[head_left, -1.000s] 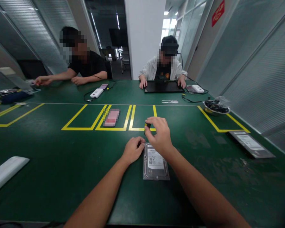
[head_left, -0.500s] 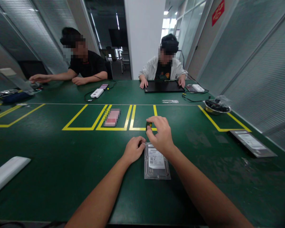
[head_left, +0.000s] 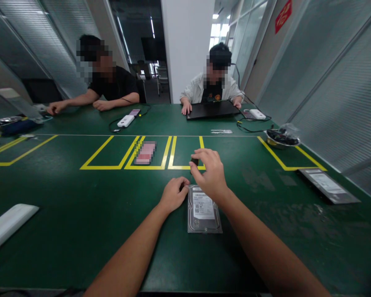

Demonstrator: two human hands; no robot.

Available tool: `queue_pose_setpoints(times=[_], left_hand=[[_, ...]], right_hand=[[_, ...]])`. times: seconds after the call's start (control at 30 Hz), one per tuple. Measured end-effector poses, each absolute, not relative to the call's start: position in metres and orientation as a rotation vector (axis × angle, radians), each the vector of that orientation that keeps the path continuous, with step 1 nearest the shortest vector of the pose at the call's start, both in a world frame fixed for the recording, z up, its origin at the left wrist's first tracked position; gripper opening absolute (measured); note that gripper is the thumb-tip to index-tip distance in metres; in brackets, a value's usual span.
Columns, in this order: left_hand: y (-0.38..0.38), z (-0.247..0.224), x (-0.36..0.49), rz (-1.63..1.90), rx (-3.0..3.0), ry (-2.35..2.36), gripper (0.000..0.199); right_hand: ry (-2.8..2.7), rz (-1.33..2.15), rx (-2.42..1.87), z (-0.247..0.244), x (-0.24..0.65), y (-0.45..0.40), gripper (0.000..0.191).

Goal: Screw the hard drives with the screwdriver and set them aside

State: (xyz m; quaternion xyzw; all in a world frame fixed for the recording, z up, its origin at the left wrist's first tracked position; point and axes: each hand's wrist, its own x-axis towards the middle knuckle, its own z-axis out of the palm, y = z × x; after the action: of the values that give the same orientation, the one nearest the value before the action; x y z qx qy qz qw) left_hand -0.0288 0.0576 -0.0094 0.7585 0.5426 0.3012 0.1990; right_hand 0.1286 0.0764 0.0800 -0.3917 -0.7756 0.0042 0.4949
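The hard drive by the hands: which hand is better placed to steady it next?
Probably the left hand: it sits low, at the far left corner of the hard drive, though contact is unclear. The right hand is raised, pinching a small dark object.

We look across a dark green bench (head_left: 111,231) marked with yellow tape (head_left: 145,168). Beyond it stands a white pillar (head_left: 188,49), with a dark opening (head_left: 136,24) to its left and bright window panes (head_left: 219,31) to its right, below a small ceiling light (head_left: 215,16). Slatted blinds (head_left: 340,107) flank us on both sides; a red sign (head_left: 283,16) hangs high at right.
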Motion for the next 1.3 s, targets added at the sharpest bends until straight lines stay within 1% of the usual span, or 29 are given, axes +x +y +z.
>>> queue_pose_setpoints(times=[0.27,0.53,0.7,0.93,1.07,1.3], left_hand=[[0.0567,-0.0071,-0.0284,0.843,2.118,1.51,0.01],[0.0573,-0.0081,-0.0284,0.823,2.108,1.53,0.01],[0.0577,-0.0085,-0.0283,0.843,2.115,1.515,0.01],[0.0573,-0.0094,-0.0289,0.844,2.124,1.529,0.01],[0.057,-0.0086,-0.0284,0.841,2.119,1.524,0.01],[0.0569,-0.008,-0.0285,0.85,2.121,1.518,0.009]], right_hand=[[-1.874,0.055,-0.948,0.0813,0.1291,0.0751,0.011],[-1.953,0.105,-0.881,0.0804,0.1311,0.0794,0.032],[-1.955,0.133,-0.918,0.0807,0.1319,0.0798,0.023],[-2.037,0.131,-0.861,0.0823,0.1309,0.0781,0.031],[-2.023,0.133,-0.901,0.0809,0.1301,0.0783,0.024],[-2.029,0.13,-0.857,0.0821,0.1298,0.0767,0.028]])
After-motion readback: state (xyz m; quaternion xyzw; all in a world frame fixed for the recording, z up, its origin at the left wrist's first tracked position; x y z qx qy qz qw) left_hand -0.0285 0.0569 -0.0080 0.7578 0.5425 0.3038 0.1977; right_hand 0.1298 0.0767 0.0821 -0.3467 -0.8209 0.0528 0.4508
